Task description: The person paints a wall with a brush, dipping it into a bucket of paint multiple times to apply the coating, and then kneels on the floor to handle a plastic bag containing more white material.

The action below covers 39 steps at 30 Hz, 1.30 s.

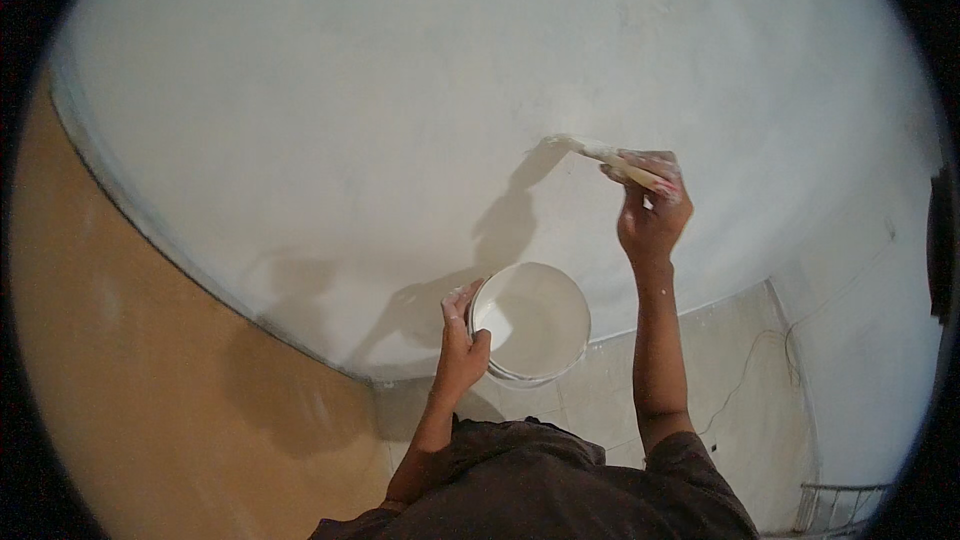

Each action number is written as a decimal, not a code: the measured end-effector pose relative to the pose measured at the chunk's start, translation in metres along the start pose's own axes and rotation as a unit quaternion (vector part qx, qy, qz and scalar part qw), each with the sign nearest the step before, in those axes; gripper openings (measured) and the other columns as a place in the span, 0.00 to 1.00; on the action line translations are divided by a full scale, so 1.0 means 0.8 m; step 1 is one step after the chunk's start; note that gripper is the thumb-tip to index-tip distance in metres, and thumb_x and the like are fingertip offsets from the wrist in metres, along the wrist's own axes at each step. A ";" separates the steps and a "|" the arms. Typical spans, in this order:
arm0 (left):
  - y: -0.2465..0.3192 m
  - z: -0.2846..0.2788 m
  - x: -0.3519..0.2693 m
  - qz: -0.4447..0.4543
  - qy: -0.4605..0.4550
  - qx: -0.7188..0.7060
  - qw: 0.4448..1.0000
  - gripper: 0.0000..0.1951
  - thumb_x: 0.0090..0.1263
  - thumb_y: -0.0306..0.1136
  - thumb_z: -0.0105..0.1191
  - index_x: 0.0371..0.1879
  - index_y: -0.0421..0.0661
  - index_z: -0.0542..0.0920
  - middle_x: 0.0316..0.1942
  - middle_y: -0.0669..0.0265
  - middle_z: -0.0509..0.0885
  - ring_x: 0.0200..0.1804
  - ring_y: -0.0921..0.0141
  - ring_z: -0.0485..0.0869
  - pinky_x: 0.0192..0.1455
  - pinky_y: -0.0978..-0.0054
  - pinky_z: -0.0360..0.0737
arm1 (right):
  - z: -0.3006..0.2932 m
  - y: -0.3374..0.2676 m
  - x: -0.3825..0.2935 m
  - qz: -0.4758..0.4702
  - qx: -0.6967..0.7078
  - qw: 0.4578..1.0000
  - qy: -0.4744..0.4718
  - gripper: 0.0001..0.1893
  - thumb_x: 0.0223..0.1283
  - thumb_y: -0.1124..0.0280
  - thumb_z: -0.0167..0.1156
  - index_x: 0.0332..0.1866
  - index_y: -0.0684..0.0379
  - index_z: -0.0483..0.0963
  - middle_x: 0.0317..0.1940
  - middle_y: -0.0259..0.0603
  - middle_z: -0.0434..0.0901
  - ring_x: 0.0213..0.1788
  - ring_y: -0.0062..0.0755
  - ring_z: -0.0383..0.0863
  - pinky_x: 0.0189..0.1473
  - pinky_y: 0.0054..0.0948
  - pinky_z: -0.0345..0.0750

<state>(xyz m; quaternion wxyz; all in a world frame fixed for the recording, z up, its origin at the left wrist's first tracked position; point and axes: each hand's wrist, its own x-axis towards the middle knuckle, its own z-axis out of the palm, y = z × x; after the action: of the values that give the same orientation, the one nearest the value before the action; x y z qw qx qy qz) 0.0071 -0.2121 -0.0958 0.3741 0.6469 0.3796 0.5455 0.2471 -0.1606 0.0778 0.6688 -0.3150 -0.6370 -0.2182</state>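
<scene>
My right hand (pixel 651 191), smeared with white paint, grips the light handle of a paintbrush (pixel 596 150). The bristles point left and meet the white wall (pixel 420 90), where the brush and hand cast a shadow. Lower down, my left hand (pixel 465 341) holds a round white bucket (pixel 532 321) by its left side, the thumb over the rim and the other fingers around the outside. Pale liquid that looks like paint lies inside the bucket. White spots show on the left fingers too.
An orange-brown wall (pixel 150 360) meets the white one at the left. Below is a pale tiled floor (pixel 600 397) with a thin cable (pixel 739 382) at the right. A metal rack (pixel 840 502) stands at the lower right, and a dark object (pixel 939 247) is at the right edge.
</scene>
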 end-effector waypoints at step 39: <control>-0.080 -0.062 0.017 -0.013 -0.216 -0.064 0.974 0.32 0.57 0.14 0.41 0.64 0.31 0.51 0.69 0.44 0.66 0.74 0.54 0.64 0.79 0.60 0.50 | -0.007 -0.065 -0.082 0.252 0.120 0.942 0.189 0.02 0.70 0.77 0.56 0.42 0.63 0.72 0.32 0.41 0.77 0.26 0.25 0.78 0.24 0.25 0.77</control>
<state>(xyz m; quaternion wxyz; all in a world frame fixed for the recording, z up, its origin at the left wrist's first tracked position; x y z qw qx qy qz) -0.0461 -0.1689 -0.1412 0.4947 0.7192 0.2628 0.4111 0.2087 -0.2081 0.0202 0.8427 -0.3357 -0.4204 -0.0197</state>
